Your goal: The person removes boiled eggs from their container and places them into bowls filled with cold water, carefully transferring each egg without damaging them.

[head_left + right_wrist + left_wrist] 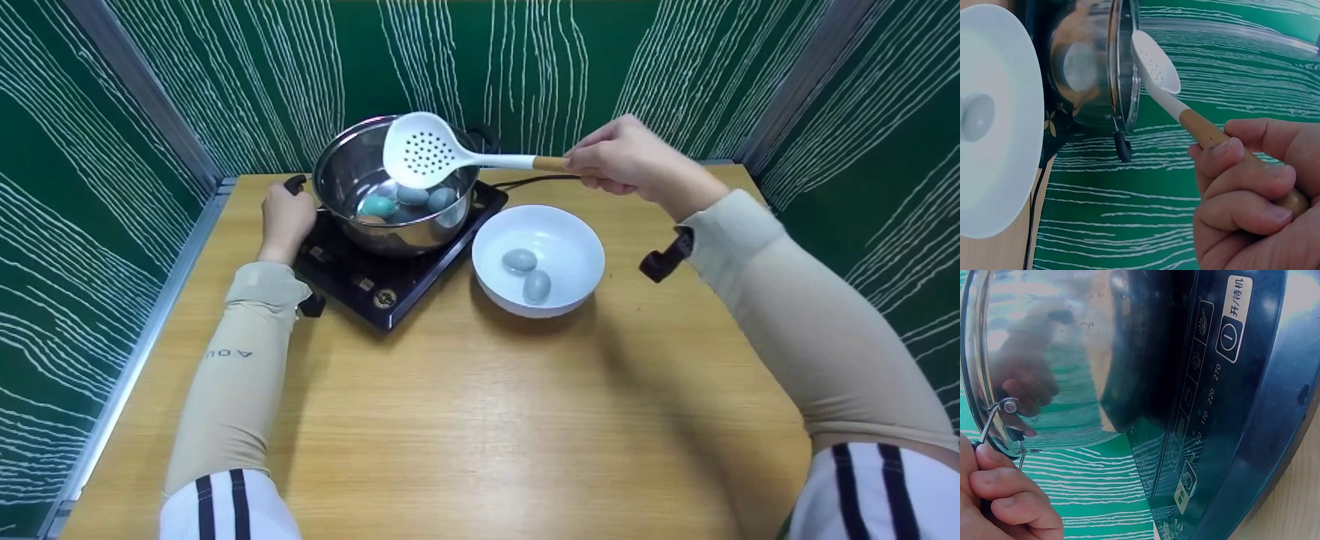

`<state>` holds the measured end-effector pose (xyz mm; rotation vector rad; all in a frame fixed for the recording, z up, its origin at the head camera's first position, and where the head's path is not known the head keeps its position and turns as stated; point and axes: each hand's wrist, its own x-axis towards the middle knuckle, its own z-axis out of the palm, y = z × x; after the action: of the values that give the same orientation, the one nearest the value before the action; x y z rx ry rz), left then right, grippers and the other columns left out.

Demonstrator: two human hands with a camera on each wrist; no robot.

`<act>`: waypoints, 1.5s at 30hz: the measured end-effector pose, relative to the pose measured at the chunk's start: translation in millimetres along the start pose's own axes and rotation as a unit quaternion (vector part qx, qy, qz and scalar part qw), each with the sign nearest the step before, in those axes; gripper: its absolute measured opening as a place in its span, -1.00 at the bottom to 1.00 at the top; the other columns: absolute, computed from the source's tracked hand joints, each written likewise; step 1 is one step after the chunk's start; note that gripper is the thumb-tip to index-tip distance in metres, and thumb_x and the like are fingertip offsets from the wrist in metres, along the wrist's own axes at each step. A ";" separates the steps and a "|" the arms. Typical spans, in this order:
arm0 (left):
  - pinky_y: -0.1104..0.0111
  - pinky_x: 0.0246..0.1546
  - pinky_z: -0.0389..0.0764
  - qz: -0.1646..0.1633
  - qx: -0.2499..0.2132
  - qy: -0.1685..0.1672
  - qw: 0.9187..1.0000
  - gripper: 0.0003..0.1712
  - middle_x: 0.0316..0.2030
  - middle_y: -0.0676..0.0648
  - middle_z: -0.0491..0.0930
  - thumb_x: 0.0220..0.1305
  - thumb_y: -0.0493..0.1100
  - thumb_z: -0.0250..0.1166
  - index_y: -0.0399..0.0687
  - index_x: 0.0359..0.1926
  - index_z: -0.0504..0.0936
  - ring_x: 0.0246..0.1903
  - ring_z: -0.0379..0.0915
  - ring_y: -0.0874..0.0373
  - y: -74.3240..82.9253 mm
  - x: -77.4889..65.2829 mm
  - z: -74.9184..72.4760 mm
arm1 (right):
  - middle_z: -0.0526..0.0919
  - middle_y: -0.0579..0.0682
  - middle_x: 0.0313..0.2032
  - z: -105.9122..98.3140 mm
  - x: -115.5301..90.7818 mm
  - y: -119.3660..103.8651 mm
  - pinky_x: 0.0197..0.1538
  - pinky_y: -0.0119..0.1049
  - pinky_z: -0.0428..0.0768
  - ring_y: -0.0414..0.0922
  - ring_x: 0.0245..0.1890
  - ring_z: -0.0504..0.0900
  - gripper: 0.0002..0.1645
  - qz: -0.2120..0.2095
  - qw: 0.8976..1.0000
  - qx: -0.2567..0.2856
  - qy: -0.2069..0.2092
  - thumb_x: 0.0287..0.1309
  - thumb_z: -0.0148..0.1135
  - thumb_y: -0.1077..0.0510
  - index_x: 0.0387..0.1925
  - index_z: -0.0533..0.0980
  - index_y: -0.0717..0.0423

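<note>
My right hand (626, 161) grips the wooden handle of a white slotted spoon (425, 148), whose perforated bowl hangs over the far part of a steel pot (397, 232). Nothing lies in the spoon's bowl. Several eggs rest in the pot, among them a green one (378, 206) and a brownish one partly hidden by the rim. With curled fingers my left hand (289, 217) holds the pot's black side handle (295, 183); the left wrist view shows this grip close up. Right of the pot, a white bowl (581, 247) contains two pale bluish eggs (520, 260).
Under the pot is a black induction cooker (349, 289), its control panel facing the near left. A black cord (536, 178) runs behind the bowl. The wooden table (465, 420) stretches toward me, and green walls with white streaks (510, 75) enclose it.
</note>
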<state>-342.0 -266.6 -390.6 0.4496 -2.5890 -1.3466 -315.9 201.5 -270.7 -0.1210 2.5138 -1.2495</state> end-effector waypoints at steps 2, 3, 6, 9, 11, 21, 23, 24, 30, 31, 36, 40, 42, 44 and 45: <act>0.22 -0.04 0.30 -0.004 -0.001 -0.002 1.000 -0.87 -0.22 -0.08 0.28 0.48 -0.23 -0.09 -0.10 -0.09 0.38 -0.12 0.29 -0.05 -0.5 0.6 -0.1 | 0.58 -0.12 -0.49 5.6 3.8 -2.7 -0.54 -0.40 0.31 -0.22 -0.65 0.35 -0.62 -0.003 1.000 -0.007 -0.003 0.59 0.22 0.03 0.20 0.67 0.17; 0.21 -0.04 0.30 -0.004 -0.002 -0.002 1.000 -0.89 -0.22 -0.08 0.27 0.49 -0.23 -0.09 -0.09 -0.11 0.37 -0.13 0.28 -0.05 -0.6 0.5 -0.1 | 0.58 -0.12 -0.49 8.4 5.5 -4.1 -0.54 -0.40 0.32 -0.22 -0.65 0.36 -0.63 -0.004 1.000 -0.007 -0.003 0.59 0.22 0.03 0.19 0.68 0.17; 0.21 -0.08 0.27 -0.001 -0.004 -0.002 1.000 -0.94 -0.24 -0.06 0.23 0.49 -0.23 -0.10 -0.03 -0.18 0.31 -0.17 0.24 -0.04 -1.6 0.6 0.1 | 0.58 -0.13 -0.50 16.0 10.6 -8.1 -0.53 -0.41 0.33 -0.22 -0.63 0.37 -0.63 -0.006 1.000 -0.007 -0.001 0.58 0.24 0.04 0.19 0.68 0.17; 0.22 -0.10 0.24 0.003 -0.007 0.000 1.000 -0.93 -0.25 -0.05 0.20 0.47 -0.24 -0.10 -0.07 -0.15 0.32 -0.17 0.22 -0.02 -2.1 -0.1 -0.2 | 0.59 -0.13 -0.51 22.5 15.7 -12.0 -0.53 -0.41 0.33 -0.23 -0.62 0.39 -0.63 -0.008 1.000 -0.010 0.001 0.57 0.25 0.06 0.20 0.68 0.18; 0.22 -0.10 0.24 0.004 -0.009 -0.002 1.000 -0.82 -0.25 -0.05 0.21 0.46 -0.25 -0.10 -0.14 -0.04 0.39 -0.17 0.23 -0.02 -2.4 0.1 -0.1 | 0.59 -0.14 -0.52 26.2 19.2 -14.2 -0.53 -0.40 0.34 -0.23 -0.61 0.40 -0.63 -0.010 1.000 -0.014 0.004 0.57 0.24 0.07 0.21 0.68 0.18; 0.19 -0.03 0.26 0.012 0.003 -0.009 1.000 -0.58 -0.21 -0.08 0.27 0.44 -0.26 -0.14 -0.22 0.14 0.55 -0.19 0.22 -0.04 -3.2 0.6 -0.2 | 0.62 0.03 -0.27 46.7 31.5 -18.6 -0.33 -0.36 0.45 -0.13 -0.36 0.49 -0.67 -0.034 0.997 -0.065 0.038 0.55 0.27 0.11 0.15 0.72 0.19; 0.17 0.11 0.34 0.014 0.008 -0.012 1.000 -0.39 -0.05 -0.21 0.45 0.42 -0.27 -0.16 -0.26 0.38 0.53 -0.06 0.33 -0.07 -2.7 0.2 -0.9 | 0.62 0.05 -0.21 50.1 31.5 -20.3 -0.29 -0.32 0.45 -0.10 -0.30 0.50 -0.67 -0.039 0.995 -0.077 0.042 0.55 0.27 0.11 0.16 0.73 0.19; 0.15 0.20 0.37 0.014 0.009 -0.013 1.000 -0.33 0.07 -0.27 0.50 0.42 -0.27 -0.17 -0.28 0.47 0.47 0.02 0.37 -0.08 -2.6 0.3 -1.2 | 0.63 0.06 -0.18 51.4 31.5 -21.1 -0.27 -0.32 0.46 -0.10 -0.28 0.51 -0.67 -0.041 0.995 -0.084 0.043 0.56 0.26 0.11 0.16 0.72 0.18; 0.08 0.36 0.39 0.004 0.002 -0.009 1.000 -0.39 0.26 -0.32 0.50 0.43 -0.25 -0.14 -0.38 0.42 0.43 0.18 0.38 -0.10 -1.3 -0.3 -2.1 | 0.72 0.15 0.09 59.3 29.8 -28.8 -0.11 -0.25 0.52 -0.01 -0.06 0.52 -0.66 -0.054 0.990 -0.120 0.053 0.58 0.23 0.11 0.20 0.72 0.17; 0.10 0.30 0.39 0.003 0.000 -0.008 1.000 -0.44 0.17 -0.29 0.49 0.44 -0.24 -0.13 -0.38 0.36 0.44 0.13 0.37 -0.10 -1.1 -0.5 -2.1 | 0.72 0.16 0.12 60.9 29.8 -30.1 -0.08 -0.24 0.52 0.00 -0.03 0.52 -0.66 -0.055 0.989 -0.126 0.055 0.58 0.23 0.12 0.20 0.72 0.17; 0.15 0.12 0.32 -0.002 -0.002 -0.007 1.000 -0.65 -0.10 -0.13 0.34 0.46 -0.23 -0.11 -0.30 0.13 0.41 -0.01 0.29 -0.08 -1.1 -0.9 -2.0 | 0.75 0.18 0.13 66.9 31.2 -34.5 -0.02 -0.19 0.50 0.03 0.01 0.53 -0.67 -0.070 0.985 -0.146 0.059 0.55 0.25 0.15 0.17 0.73 0.19; 0.14 0.16 0.33 -0.003 -0.002 -0.012 1.000 -0.53 0.00 -0.17 0.39 0.46 -0.23 -0.12 -0.35 0.26 0.42 0.04 0.30 -0.08 -1.2 0.0 -1.9 | 0.76 0.17 0.16 69.1 31.8 -37.6 -0.04 -0.22 0.52 0.03 0.02 0.54 -0.68 -0.071 0.986 -0.144 0.049 0.53 0.25 0.20 0.17 0.72 0.19; 0.14 0.18 0.33 -0.004 -0.003 -0.013 1.000 -0.50 0.04 -0.18 0.40 0.46 -0.23 -0.12 -0.36 0.30 0.41 0.06 0.30 -0.08 -1.5 0.4 -1.6 | 0.75 0.16 0.18 70.4 32.3 -39.3 -0.04 -0.25 0.56 0.01 0.01 0.56 -0.69 -0.068 0.987 -0.141 0.040 0.53 0.25 0.21 0.18 0.71 0.18; 0.14 0.17 0.33 -0.004 -0.005 -0.011 1.000 -0.53 0.00 -0.17 0.38 0.48 -0.23 -0.12 -0.35 0.27 0.42 0.05 0.30 -0.08 -1.6 0.6 -1.4 | 0.75 0.15 0.18 72.0 33.2 -41.4 -0.04 -0.28 0.60 -0.01 -0.01 0.58 -0.69 -0.068 0.987 -0.141 0.030 0.53 0.26 0.21 0.18 0.71 0.17; 0.14 0.17 0.33 -0.002 -0.005 -0.010 1.000 -0.54 -0.01 -0.16 0.38 0.48 -0.23 -0.12 -0.34 0.27 0.42 0.05 0.31 -0.07 -1.8 0.6 -1.3 | 0.75 0.15 0.18 73.0 33.9 -42.4 -0.04 -0.29 0.61 -0.02 -0.02 0.58 -0.68 -0.071 0.987 -0.143 0.026 0.53 0.26 0.21 0.18 0.72 0.17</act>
<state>-341.9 -268.8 -391.4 0.4435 -2.5971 -1.3721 -326.9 112.7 -286.8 -0.3448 2.7587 -0.9432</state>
